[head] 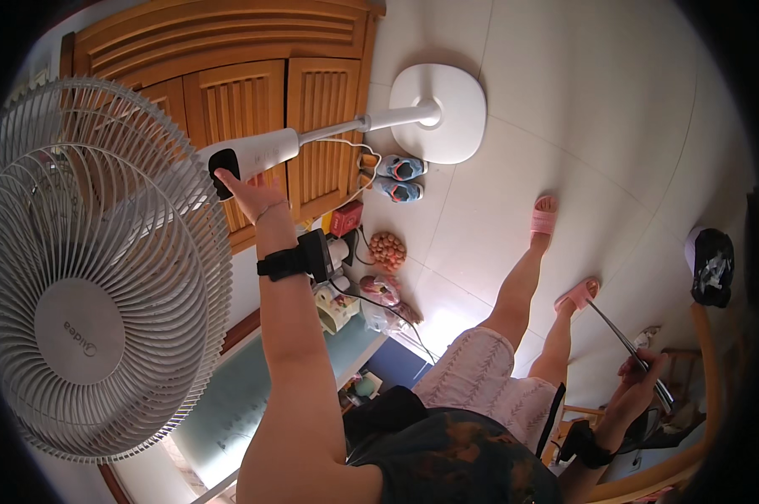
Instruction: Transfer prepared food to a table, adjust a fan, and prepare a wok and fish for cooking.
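My left hand (256, 197) reaches up to a white Midea pedestal fan (80, 331), one digit touching the black control panel (224, 173) below the fan head. Its other fingers are bent beside the white neck, and I see nothing held in them. Blades cannot be made out clearly behind the grille. A thin grey pole joins the neck to a rounded white base (455, 142) on the floor. Low on the right, my right hand (635, 384) is closed around a pair of metal chopsticks (616, 331), their thin tips pointing toward my feet.
A slatted wooden cabinet (323, 132) stands behind the fan. Blue shoes (399, 178), a red box (346, 218), a heap of round brown items (387, 251) and plastic bags (382, 309) line the floor. A white cord (348, 143) hangs near the pole. A curved wooden rail (710, 372) is at right.
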